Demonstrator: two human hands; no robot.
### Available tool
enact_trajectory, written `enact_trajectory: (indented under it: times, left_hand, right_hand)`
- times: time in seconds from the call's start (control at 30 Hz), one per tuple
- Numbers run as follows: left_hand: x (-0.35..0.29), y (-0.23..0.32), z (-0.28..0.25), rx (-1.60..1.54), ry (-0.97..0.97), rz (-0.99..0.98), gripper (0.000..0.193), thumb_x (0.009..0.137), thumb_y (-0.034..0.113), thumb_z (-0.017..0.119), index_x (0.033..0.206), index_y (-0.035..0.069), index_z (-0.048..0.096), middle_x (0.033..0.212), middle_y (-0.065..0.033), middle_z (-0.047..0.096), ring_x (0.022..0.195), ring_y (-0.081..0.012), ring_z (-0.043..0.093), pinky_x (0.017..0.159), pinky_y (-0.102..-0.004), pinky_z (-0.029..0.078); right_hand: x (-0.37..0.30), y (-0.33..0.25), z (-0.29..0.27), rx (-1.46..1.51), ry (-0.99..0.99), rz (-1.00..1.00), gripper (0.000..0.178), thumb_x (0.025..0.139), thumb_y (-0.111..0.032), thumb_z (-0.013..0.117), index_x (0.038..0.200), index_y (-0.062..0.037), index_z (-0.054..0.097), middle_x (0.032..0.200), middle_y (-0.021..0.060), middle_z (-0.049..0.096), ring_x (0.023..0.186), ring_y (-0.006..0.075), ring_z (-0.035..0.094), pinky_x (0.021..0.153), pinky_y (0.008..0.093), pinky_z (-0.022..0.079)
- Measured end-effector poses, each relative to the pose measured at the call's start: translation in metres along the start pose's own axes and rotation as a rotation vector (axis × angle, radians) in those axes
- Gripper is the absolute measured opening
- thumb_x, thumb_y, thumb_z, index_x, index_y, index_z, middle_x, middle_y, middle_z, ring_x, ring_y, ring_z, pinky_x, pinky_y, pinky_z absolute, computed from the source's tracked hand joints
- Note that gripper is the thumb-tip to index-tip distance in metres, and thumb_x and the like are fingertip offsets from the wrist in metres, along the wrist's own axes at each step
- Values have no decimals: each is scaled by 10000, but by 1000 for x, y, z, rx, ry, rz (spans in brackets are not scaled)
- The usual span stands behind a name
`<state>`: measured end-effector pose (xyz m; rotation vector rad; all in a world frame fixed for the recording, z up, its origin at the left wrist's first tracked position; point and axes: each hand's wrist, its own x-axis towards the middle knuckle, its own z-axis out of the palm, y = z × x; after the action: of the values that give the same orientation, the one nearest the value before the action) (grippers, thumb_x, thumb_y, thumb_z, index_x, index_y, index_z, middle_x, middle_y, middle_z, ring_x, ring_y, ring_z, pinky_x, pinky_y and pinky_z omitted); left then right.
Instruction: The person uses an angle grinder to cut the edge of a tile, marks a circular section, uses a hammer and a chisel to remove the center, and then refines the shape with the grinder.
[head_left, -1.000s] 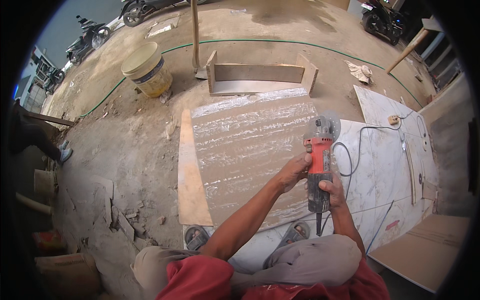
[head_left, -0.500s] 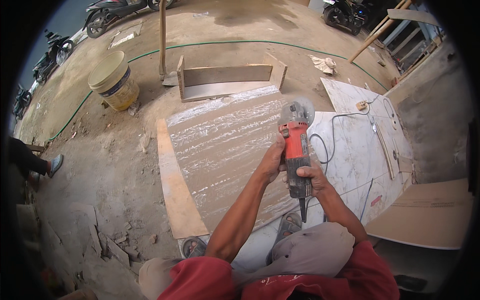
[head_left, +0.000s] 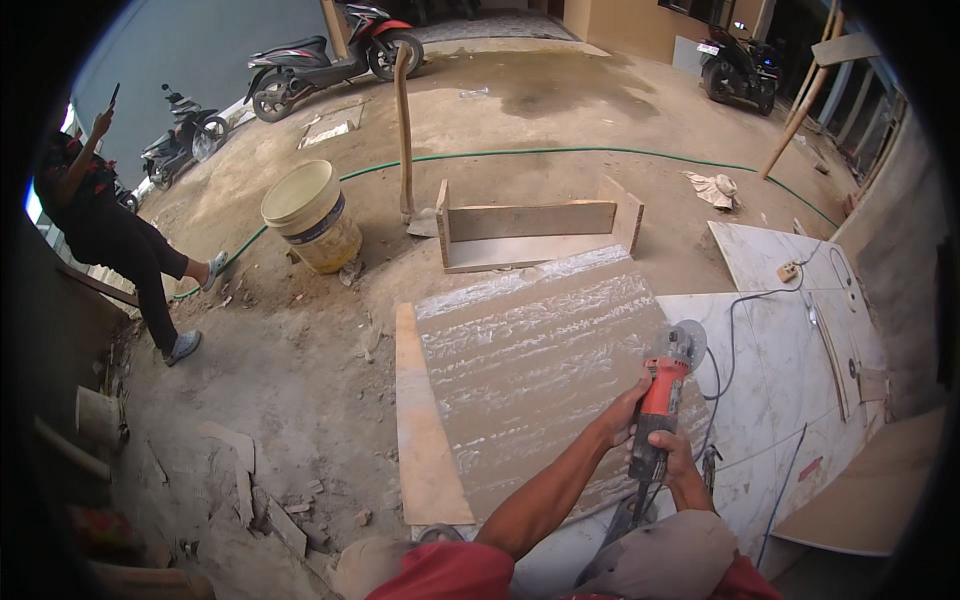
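Observation:
An angle grinder [head_left: 661, 388] with a red and black body is held in both my hands, its disc [head_left: 686, 344] pointing away from me. My left hand [head_left: 622, 412] wraps the front of the body. My right hand [head_left: 675, 454] grips the black rear handle, thumb on top. Below and left of the tool lies a large brown slab [head_left: 530, 365] with ribbed, white-smeared lines. A pale wooden strip [head_left: 425, 430] runs along its left edge. The grinder's disc appears over the slab's right edge, beside white marble-look tiles [head_left: 770, 345]; whether it touches anything I cannot tell.
Beyond the slab stand a three-sided wooden frame [head_left: 535, 222], a long-handled tool [head_left: 404, 130] and a yellowish bucket [head_left: 312, 215]. A green hose [head_left: 520, 152] crosses the ground. A cable [head_left: 732, 340] trails over the tiles. At left stands a person [head_left: 125, 220]; motorbikes [head_left: 325, 65] stand farther back.
My view has tilted up and turned left, bringing more of the yard and the person into sight. Both hands still hold the grinder, which sits lower and farther right in the picture.

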<state>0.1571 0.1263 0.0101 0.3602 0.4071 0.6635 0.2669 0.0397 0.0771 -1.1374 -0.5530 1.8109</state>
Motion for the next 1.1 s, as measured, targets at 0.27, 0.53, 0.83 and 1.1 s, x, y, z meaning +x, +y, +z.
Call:
enact_trajectory:
  times: [0.27,0.53,0.83,1.1]
  left_hand:
    - [-3,25,-8,-16,-10,22,671,1028,612,317,1351,54,502,1198,-119,626,1073,-238,631,931,-398,522]
    - [-3,47,4,26,-65,34,735,1001,662,296,1331,42,513,1171,-135,628,1081,-249,631,947,-406,519]
    - [-6,50,6,-62,96,136,758,988,692,279,1250,35,552,1003,-148,672,882,-252,688,787,-394,585]
    - [2,52,-13,-72,121,152,779,995,699,212,1219,40,562,928,-149,674,839,-244,691,746,-383,591]
  right_hand:
    - [22,-5,10,-68,1,-60,454,739,-183,764,1093,29,573,837,156,682,694,237,702,618,350,601]
    - [31,-21,16,-50,-44,-59,525,729,-135,770,1167,9,519,858,124,649,683,227,690,609,341,589]
    - [50,-11,12,-174,-60,-111,730,728,-142,789,1357,9,451,1128,91,623,986,165,643,855,308,538]
    - [65,-7,18,-232,-20,-85,910,698,-145,808,1459,-4,330,1245,73,556,1109,154,576,955,308,489]
